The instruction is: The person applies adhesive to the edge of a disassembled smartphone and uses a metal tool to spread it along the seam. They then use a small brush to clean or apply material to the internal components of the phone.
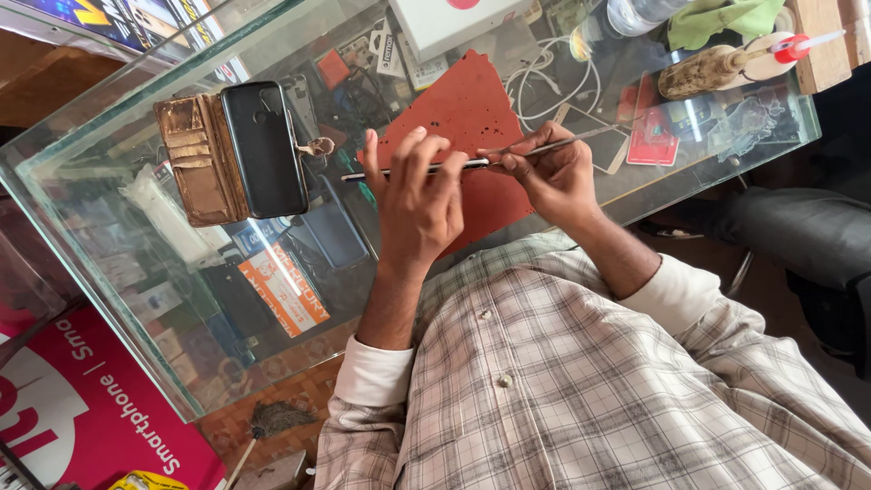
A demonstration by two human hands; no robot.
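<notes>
Nearest: a person in a pale checked shirt [581, 381] with white cuffs, both forearms reaching out over the glass worktop [118, 272].

Left hand [419, 201]: grip closed around a thin dark phone [413, 169], held edge-on, fingers curled over its top edge, thumb side hidden behind it. The phone sits raised above the red mat [463, 109], near the middle of the worktop.

Right hand [553, 172]: grip pinched shut on slim metal tweezers [567, 139]. The tips meet the right end of the phone's edge, just where the left fingers stop. The tweezers' tail slants up and right, away from the person.

Left of the hands: a second phone, black, back up [265, 150], lying in an open worn brown wallet case [192, 163]. Touching the glass, well apart from the held phone.

Through the glass below: stacked boxes, an orange-and-white card [284, 289] and small parts, too jumbled to tell apart.

Farther, beyond the mat: white cables [544, 77] in a loose coil, a white box [454, 23] at the far edge, a clear plastic bottle [631, 16] on its side.

Far right: a brown-stained squeeze bottle with a red nozzle [717, 65] lying flat, a green cloth [721, 20] just behind it, a wooden block [821, 45] at the corner.
</notes>
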